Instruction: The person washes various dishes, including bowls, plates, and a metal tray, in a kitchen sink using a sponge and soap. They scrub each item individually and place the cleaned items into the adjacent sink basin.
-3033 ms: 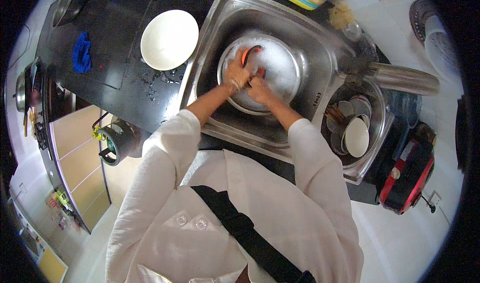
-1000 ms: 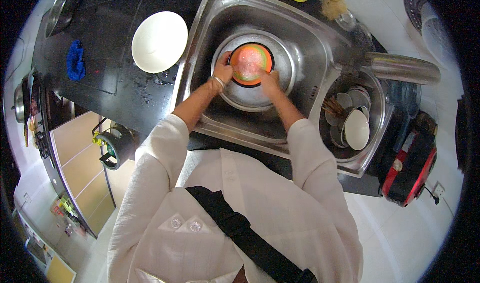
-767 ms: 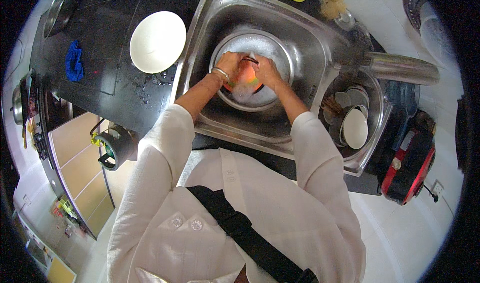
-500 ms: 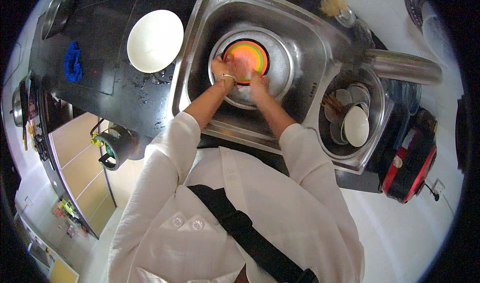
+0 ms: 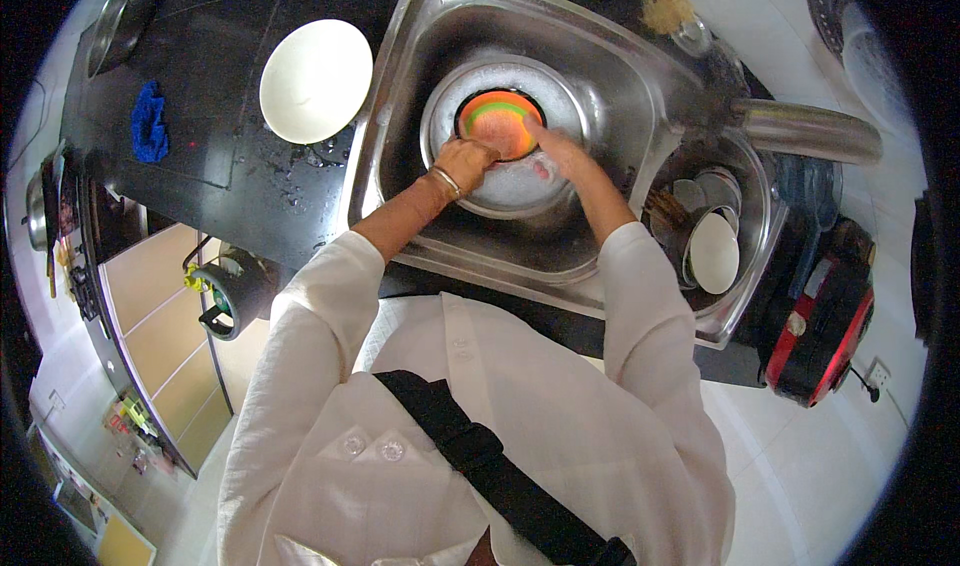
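Note:
An orange bowl (image 5: 505, 134) with a green ring and a black rim sits tilted in a round metal basin (image 5: 427, 131) of sudsy water. My left hand (image 5: 467, 163), with a bangle at its wrist, grips the bowl's near-left rim, its fingers curled over the edge. On the right side, my right hand (image 5: 560, 148) holds the rim with the thumb side against it; some of its fingers are hidden low by the suds. The basin stands in the larger bay of a steel sink (image 5: 625, 76).
Left of the sink, a white bowl (image 5: 316, 81) and a blue cloth (image 5: 149, 122) lie on the black counter (image 5: 230, 76). The smaller right bay holds a white bowl (image 5: 714, 253) and other dishes. A thick metal spout (image 5: 805, 131) reaches in from the right.
The orange bowl has shifted slightly right and tilted. My right hand has moved right to its side, and my left hand has moved slightly to the near rim. More suds show in the basin.

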The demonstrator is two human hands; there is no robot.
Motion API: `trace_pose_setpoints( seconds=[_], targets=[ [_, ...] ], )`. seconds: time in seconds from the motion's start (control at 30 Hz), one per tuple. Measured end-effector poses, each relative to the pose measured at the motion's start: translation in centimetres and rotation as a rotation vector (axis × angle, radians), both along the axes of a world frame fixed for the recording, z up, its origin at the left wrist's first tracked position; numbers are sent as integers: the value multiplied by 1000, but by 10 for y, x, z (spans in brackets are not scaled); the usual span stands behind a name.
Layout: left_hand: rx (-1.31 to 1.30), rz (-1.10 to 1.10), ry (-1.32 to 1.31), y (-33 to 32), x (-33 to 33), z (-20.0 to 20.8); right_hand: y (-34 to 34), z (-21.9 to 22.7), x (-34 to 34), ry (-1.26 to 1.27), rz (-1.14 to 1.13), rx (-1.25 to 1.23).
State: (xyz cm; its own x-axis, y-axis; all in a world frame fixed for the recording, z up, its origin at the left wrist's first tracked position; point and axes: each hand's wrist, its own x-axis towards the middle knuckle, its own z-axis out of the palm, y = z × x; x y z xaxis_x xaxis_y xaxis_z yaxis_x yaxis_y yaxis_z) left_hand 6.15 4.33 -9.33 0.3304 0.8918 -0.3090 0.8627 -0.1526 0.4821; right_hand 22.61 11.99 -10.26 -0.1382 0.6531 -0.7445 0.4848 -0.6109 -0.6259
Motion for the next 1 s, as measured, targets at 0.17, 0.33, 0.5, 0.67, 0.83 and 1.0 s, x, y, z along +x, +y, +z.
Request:
trace_pose_setpoints(
  seconds=[0.17, 0.33, 0.5, 0.67, 0.83, 1.0],
  targets=[
    [134, 515, -553, -12, -3, -42, -4, -43, -11, -356, 310, 562],
    [-294, 963, -1014, -7, -16, 5, -41, -56, 2, -415, 753, 1181],
    [-315, 886, -1110, -8, -20, 17, -13, -57, -9, 66, 18, 460],
    [-374, 865, -1216, -10, -10, -3, -48, 43, -43, 156, 234, 1018],
    [-364, 849, -1168, -17, 0, 9, -29, 35, -60, 31, 361, 1380],
    [-363, 674, -1142, -20, -10, 5, 25, 0, -60, 167, 147, 307]
  ],
)
